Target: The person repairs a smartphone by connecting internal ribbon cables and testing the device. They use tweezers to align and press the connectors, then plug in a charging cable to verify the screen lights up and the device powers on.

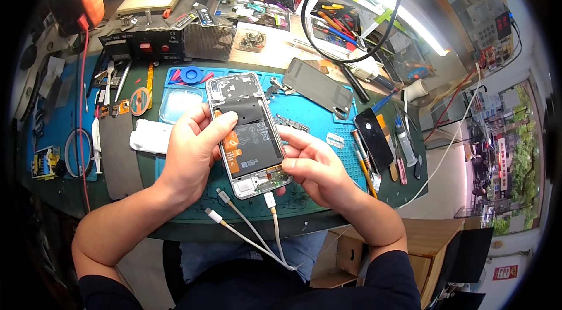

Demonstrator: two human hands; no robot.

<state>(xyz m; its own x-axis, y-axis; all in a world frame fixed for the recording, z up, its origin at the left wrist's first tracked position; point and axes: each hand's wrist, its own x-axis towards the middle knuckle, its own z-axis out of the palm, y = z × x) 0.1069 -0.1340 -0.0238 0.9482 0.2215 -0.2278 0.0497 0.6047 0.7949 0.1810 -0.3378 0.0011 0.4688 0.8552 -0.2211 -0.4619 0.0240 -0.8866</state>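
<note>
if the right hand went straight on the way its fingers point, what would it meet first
The opened phone: the right hand points leftward at its right edge and appears to be touching it already, though exact contact is hard to judge from this one view.

Clock centred on opened phone [254, 137]. Obstacles: white cables [276, 223], 5–7 o'clock; clear container [180, 102], 10; display panel [319, 88], 2. Narrow passage: mat [323, 119] between panel and razor blade [335, 139].
</note>
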